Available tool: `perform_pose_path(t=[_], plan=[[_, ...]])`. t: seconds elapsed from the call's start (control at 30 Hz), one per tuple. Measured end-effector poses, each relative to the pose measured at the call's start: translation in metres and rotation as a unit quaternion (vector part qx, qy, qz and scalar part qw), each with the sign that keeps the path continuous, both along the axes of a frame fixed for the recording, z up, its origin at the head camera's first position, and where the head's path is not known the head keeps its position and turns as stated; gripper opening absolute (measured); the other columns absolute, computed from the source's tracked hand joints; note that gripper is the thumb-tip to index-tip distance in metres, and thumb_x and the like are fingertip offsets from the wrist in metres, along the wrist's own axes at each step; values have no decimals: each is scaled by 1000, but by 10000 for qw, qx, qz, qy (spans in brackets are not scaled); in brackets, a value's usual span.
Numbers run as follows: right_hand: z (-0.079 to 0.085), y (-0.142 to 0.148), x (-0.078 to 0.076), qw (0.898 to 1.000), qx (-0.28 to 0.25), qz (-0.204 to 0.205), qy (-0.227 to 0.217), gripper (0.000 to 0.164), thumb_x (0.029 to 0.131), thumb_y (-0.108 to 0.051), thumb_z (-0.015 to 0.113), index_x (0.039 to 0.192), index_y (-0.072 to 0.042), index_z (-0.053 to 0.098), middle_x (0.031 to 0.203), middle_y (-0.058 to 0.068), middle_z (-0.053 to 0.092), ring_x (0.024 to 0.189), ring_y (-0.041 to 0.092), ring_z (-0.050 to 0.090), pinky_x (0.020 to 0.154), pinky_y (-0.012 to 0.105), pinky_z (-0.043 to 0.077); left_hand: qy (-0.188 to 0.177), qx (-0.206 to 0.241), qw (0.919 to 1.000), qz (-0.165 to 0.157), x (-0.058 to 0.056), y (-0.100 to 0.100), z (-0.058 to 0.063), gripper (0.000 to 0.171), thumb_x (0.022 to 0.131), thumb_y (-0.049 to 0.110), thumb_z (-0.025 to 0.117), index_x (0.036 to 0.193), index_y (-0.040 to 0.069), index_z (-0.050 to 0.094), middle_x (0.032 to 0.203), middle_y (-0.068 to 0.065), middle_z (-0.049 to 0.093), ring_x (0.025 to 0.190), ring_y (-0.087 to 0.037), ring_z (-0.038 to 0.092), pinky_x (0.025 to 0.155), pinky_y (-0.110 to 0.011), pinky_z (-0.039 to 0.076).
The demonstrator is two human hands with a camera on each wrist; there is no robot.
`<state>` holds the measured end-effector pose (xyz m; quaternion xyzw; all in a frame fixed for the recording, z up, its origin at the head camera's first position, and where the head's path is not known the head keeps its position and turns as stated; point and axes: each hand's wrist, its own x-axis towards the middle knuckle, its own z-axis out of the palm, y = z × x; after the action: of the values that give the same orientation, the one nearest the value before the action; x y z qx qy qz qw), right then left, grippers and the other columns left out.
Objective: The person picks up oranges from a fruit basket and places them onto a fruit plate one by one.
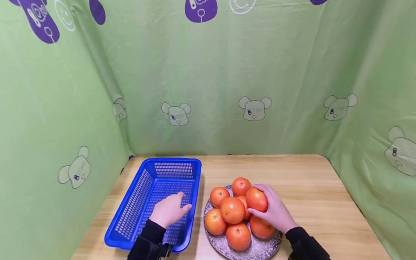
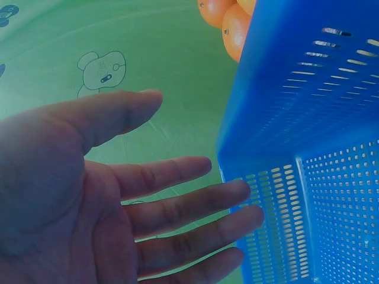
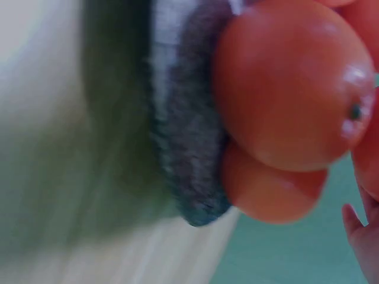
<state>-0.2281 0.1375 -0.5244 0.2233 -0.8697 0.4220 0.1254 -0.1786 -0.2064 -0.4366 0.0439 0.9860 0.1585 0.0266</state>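
Several oranges are piled on a speckled grey plate (image 1: 247, 254). My right hand (image 1: 276, 212) holds one orange (image 1: 256, 199) at the right side of the pile, thumb on its near side and fingers behind it. In the right wrist view only part of the right hand (image 3: 362, 236) shows at the edge, near a large orange (image 3: 290, 89). My left hand (image 1: 170, 210) is over the blue plastic basket (image 1: 195, 208), holding nothing. The left wrist view shows that hand's fingers spread and nearly straight beside the basket (image 2: 249, 112).
Basket and plate stand side by side on a light wooden table (image 1: 330, 215), the basket on the left. A green patterned curtain (image 1: 214, 67) encloses the back and both sides. Slotted walls and a raised rim surround the basket's inside.
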Motion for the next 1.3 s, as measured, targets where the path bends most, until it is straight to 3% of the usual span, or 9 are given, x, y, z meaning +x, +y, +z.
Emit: perform_pose_path(t=[0.23, 0.63, 0.77, 0.9, 1.03, 1.3], plan=[[-14, 2, 0, 9999, -69, -21, 101, 76, 70, -36, 86, 134, -14, 52, 132, -4, 52, 118, 15, 50, 96, 43, 45, 242, 67, 9997, 55, 1, 2, 4, 39, 88, 34, 67, 115, 6, 64, 103, -15, 71, 91, -33, 68, 70, -48, 54], [-29, 5, -3, 9989, -314, 179, 296, 81, 68, -32, 88, 137, -19, 49, 138, 0, 50, 120, 16, 52, 99, 16, 38, 205, 71, 9998, -14, 1, 3, 3, 40, 88, 35, 66, 116, 6, 64, 104, -14, 71, 93, -34, 68, 72, -48, 54], [-19, 1, 4, 9981, -477, 249, 286, 82, 66, -21, 90, 137, -15, 48, 138, 8, 51, 120, 20, 52, 101, 10, 33, 170, 96, 9998, -27, 1, 4, 2, 40, 88, 35, 66, 116, 6, 64, 104, -14, 71, 92, -33, 68, 71, -48, 54], [-17, 0, 6, 9980, -481, 256, 317, 83, 65, -15, 90, 136, -10, 49, 137, 11, 51, 120, 23, 51, 101, 9, 32, 138, 137, 9998, -33, 1, 4, 2, 40, 88, 34, 67, 116, 5, 64, 103, -14, 71, 92, -33, 68, 71, -48, 54], [-34, 6, -2, 9978, -422, 307, 407, 84, 64, -21, 91, 137, -12, 48, 137, 8, 50, 121, 20, 51, 101, 10, 32, 105, 154, 9998, -35, 1, 5, 1, 40, 88, 34, 66, 116, 5, 63, 103, -13, 71, 91, -33, 68, 71, -47, 54], [-32, 7, 1, 9978, -435, 343, 374, 83, 65, -21, 90, 136, -12, 49, 139, 5, 50, 123, 15, 49, 102, 9, 31, 96, 155, 9998, -31, 1, 6, 0, 38, 88, 34, 66, 114, 7, 64, 102, -13, 71, 89, -33, 68, 69, -47, 54]])
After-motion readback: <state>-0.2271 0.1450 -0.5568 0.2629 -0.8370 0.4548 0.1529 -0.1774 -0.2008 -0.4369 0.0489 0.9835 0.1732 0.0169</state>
